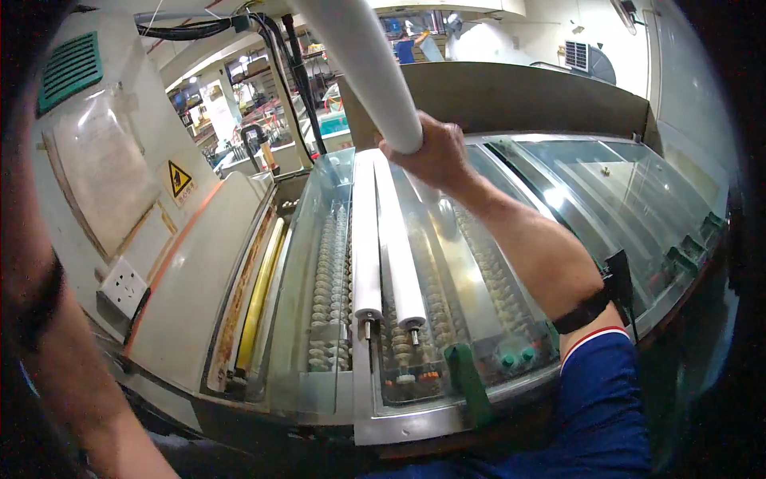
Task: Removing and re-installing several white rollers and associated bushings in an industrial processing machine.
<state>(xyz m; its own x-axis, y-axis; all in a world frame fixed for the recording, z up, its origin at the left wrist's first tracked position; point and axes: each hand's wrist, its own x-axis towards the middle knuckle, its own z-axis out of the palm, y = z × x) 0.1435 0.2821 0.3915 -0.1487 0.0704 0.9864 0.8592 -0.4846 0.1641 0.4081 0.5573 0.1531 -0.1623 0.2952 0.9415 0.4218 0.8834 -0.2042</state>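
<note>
My right hand (pixel 437 154) is closed around the lower end of a long white roller (pixel 363 60), which rises steeply out of the top of the picture. Below it, two more white rollers (pixel 368 239) lie side by side across the machine, with short metal shafts showing at their near ends. My left arm (pixel 72 375) passes along the left edge; the left hand itself is out of the picture.
Glass covers (pixel 630 191) lie over the right part of the machine. Rows of ribbed rollers (pixel 327 279) sit inside, beside a yellow roller (pixel 259 299). A green bracket (pixel 465 383) stands at the front edge. A socket panel (pixel 124 286) is at left.
</note>
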